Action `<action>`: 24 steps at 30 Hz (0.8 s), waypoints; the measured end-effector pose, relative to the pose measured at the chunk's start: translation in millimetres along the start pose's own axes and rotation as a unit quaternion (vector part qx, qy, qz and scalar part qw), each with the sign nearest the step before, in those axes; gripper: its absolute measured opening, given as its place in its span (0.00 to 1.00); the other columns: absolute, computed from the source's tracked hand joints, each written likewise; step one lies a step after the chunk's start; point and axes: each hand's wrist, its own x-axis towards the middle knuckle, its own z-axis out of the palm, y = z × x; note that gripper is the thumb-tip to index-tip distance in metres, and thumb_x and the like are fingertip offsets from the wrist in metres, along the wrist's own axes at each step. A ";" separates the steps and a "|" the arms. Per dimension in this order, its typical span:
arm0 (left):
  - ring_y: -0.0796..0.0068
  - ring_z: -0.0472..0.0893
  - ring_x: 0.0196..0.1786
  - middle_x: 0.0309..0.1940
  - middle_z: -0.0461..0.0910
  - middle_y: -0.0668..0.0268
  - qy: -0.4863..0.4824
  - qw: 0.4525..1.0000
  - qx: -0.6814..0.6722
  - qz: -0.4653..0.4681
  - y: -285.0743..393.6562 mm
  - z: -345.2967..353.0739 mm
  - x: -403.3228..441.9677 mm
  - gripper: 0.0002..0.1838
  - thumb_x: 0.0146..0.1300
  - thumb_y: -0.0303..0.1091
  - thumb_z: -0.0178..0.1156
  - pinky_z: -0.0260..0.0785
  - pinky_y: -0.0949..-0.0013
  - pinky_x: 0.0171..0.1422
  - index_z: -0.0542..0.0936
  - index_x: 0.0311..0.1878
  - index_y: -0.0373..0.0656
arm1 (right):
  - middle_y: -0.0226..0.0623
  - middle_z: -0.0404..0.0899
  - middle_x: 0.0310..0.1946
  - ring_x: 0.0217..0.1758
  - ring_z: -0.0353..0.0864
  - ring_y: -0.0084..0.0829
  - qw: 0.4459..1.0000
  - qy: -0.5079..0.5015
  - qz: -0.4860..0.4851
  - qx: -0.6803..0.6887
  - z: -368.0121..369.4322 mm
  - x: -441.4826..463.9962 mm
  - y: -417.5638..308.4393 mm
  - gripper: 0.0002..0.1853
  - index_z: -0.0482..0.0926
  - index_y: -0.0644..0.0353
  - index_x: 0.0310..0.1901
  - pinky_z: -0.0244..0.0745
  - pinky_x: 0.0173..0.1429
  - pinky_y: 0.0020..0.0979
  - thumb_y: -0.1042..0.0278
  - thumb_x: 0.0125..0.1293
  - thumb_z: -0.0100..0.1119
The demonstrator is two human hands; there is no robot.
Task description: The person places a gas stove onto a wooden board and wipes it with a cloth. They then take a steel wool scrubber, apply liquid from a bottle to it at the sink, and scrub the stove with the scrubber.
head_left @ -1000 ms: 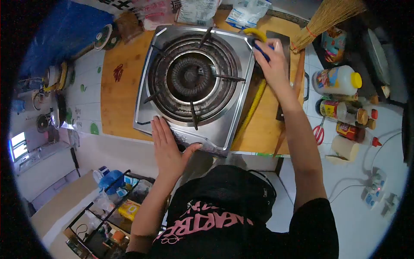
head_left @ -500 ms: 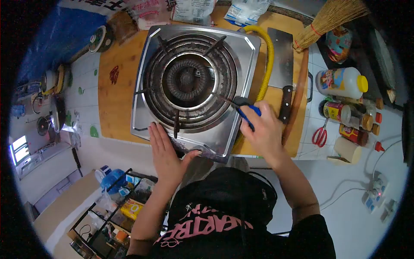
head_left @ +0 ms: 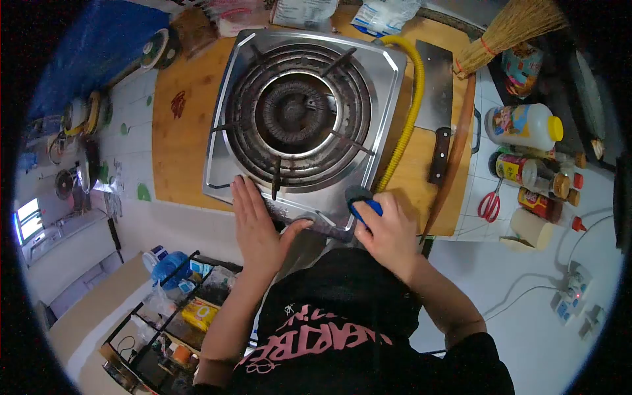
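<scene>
A gas stove point(head_left: 387, 66) with a bare steel top and a round burner point(head_left: 295, 112) sits on a wooden board. My left hand point(head_left: 258, 227) lies on the stove's front edge, fingers stretched over the top and thumb along the front. In my right hand point(head_left: 390, 234) is a blue-handled scrubber point(head_left: 366, 208), its dark grey pad against the stove's front right corner. The fingers wrap round the handle and hide part of it. Black pan supports point(head_left: 276, 178) stick out around the burner.
Right of the stove, a yellow gas hose point(head_left: 415, 99) runs beside a cleaver point(head_left: 434, 85). A straw brush point(head_left: 507, 36), a white jug point(head_left: 523, 126), several bottles and red scissors point(head_left: 489, 206) stand or lie further right. Dried chillies point(head_left: 178, 104) lie on the wooden board point(head_left: 187, 151).
My right hand has brought the scrubber from the burner's right side down to the stove's front right corner. My left hand stays on the front edge, and the view has shifted slightly.
</scene>
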 end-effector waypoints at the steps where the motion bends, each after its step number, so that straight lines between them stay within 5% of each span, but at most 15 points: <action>1: 0.41 0.42 0.74 0.71 0.41 0.37 -0.002 1.000 -0.004 -0.001 0.2 -0.6 -0.4 0.64 0.45 0.64 0.65 0.39 0.51 0.76 0.43 0.71 0.28 | 0.38 0.70 0.35 0.38 0.75 0.40 1.000 0.013 -0.014 0.002 -2.4 1.8 -0.9 0.16 0.81 0.49 0.43 0.73 0.40 0.38 0.69 0.49 0.64; 5: 0.42 0.43 0.74 0.71 0.42 0.37 0.007 1.000 -0.003 -0.005 1.8 0.5 -2.0 0.62 0.46 0.63 0.65 0.40 0.51 0.75 0.44 0.71 0.27 | 0.40 0.69 0.40 0.42 0.75 0.40 0.995 0.086 0.001 -0.048 8.6 28.3 32.8 0.19 0.78 0.49 0.49 0.75 0.31 0.39 0.64 0.53 0.62; 11: 0.41 0.44 0.74 0.71 0.43 0.37 0.032 0.999 0.000 0.006 -2.6 6.2 -3.9 0.61 0.47 0.63 0.65 0.42 0.51 0.75 0.46 0.70 0.28 | 0.37 0.68 0.36 0.40 0.74 0.37 0.995 -0.040 -0.067 -0.070 0.4 5.1 -12.7 0.19 0.78 0.51 0.47 0.75 0.37 0.35 0.63 0.50 0.62; 15: 0.41 0.48 0.73 0.69 0.49 0.37 0.073 0.997 0.013 0.025 -4.2 10.1 -5.0 0.62 0.45 0.65 0.64 0.45 0.50 0.74 0.50 0.68 0.24 | 0.36 0.67 0.39 0.44 0.72 0.35 0.984 -0.071 -0.144 -0.080 -2.8 4.4 -15.5 0.20 0.76 0.52 0.48 0.79 0.31 0.31 0.60 0.52 0.62; 18: 0.42 0.49 0.73 0.69 0.50 0.37 0.075 0.997 0.016 0.013 -4.4 9.8 -5.8 0.61 0.45 0.66 0.64 0.45 0.51 0.74 0.51 0.68 0.24 | 0.34 0.68 0.41 0.46 0.70 0.34 0.988 0.004 -0.100 -0.113 7.4 10.1 -13.7 0.18 0.77 0.53 0.45 0.76 0.37 0.34 0.61 0.50 0.62; 24: 0.41 0.47 0.74 0.69 0.47 0.35 0.083 0.995 0.031 0.045 -10.7 15.0 -7.5 0.59 0.50 0.64 0.61 0.43 0.51 0.75 0.48 0.69 0.23 | 0.32 0.71 0.40 0.47 0.70 0.32 0.971 -0.031 -0.186 -0.144 34.7 24.2 -52.6 0.13 0.79 0.57 0.40 0.68 0.45 0.29 0.65 0.52 0.55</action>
